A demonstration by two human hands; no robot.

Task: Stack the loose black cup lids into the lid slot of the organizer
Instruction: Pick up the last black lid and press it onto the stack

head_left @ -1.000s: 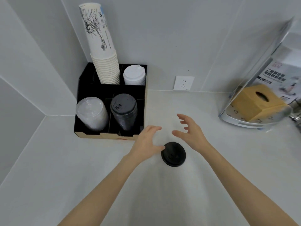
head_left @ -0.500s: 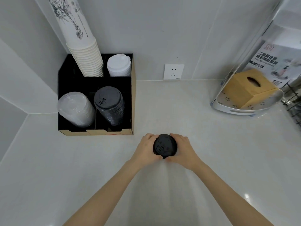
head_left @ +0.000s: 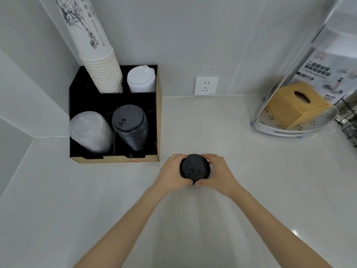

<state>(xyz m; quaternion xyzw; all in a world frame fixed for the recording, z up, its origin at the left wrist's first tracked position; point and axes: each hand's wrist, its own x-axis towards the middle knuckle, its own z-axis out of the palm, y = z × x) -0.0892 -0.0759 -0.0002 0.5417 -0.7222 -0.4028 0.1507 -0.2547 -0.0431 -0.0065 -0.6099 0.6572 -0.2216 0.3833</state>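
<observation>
Head view | I see my left hand (head_left: 172, 171) and right hand (head_left: 218, 172) both clasped around one loose black lid (head_left: 194, 167) just above the tabletop (head_left: 251, 190), near the organizer (head_left: 157, 120) | four slots: black lid stack (head_left: 131, 128), clear lids (head_left: 90, 130), white lids (head_left: 141, 79), paper cups (head_left: 100, 72).

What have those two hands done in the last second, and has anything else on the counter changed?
A second ago both hands hovered open above the black lids. They then closed in from either side, and now the left hand and right hand grip them between them. The organizer with its stacks, and the tissue box, stayed as they were.
</observation>
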